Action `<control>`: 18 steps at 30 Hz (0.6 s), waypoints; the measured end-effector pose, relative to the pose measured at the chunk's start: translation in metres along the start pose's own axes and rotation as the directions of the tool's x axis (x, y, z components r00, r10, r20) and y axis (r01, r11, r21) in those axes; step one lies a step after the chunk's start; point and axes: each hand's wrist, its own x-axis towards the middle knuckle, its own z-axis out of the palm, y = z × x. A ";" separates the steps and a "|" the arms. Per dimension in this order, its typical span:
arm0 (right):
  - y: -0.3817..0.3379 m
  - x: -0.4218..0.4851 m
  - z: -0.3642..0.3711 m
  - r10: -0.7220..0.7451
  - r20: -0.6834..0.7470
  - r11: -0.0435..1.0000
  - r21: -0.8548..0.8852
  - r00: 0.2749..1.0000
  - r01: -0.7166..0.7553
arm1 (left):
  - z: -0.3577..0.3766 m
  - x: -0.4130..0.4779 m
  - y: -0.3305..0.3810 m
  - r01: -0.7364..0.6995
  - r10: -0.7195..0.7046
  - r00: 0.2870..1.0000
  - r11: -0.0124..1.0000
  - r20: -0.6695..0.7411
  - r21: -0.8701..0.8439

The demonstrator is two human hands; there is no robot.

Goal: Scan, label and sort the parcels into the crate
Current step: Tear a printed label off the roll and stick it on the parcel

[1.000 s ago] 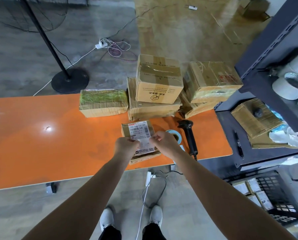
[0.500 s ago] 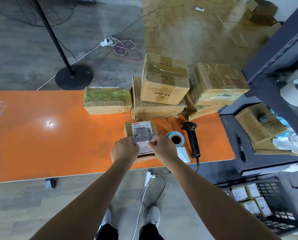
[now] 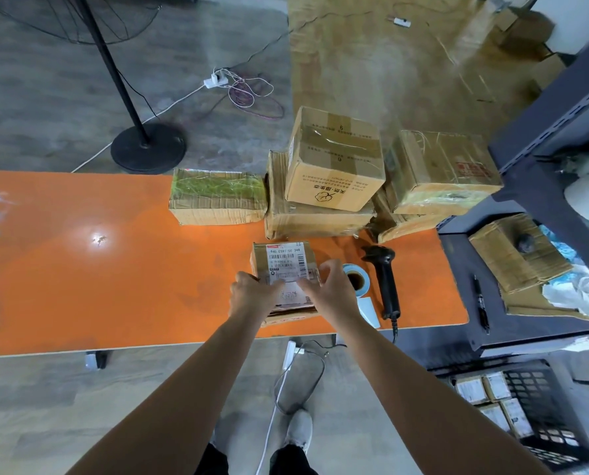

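Big orange table fills most of the view, with a dark shelf butted against its right end. A pile of boxes sits along the table's far edge, some stacked 2 high. Down on the floor at the right, under the shelf, there's a black crate with a few labelled parcels already in it. The parcel being worked on lies flat near the table's front edge, with a white label on top. Just to its right is the label roll, then the scanner lying flat. Both hands are on the parcel. The left hand curls over its left edge and the right hand arches over the right edge with its fingers spread. The 2 thumbs rest on the label.
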 end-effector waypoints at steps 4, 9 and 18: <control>-0.003 0.004 0.009 0.076 -0.015 0.994 -0.077 0.997 -0.077 | 0.009 0.003 -0.003 0.012 -0.008 0.999 0.995 -0.045 0.099; -0.008 0.009 0.007 0.155 0.033 0.984 -0.098 0.987 -0.152 | 0.008 0.013 -0.003 0.002 0.000 1.000 0.996 -0.029 0.085; 0.011 0.006 -0.005 0.024 0.192 0.997 -0.081 0.981 -0.009 | -0.003 0.010 -0.019 -0.115 0.117 0.985 0.993 0.127 -0.021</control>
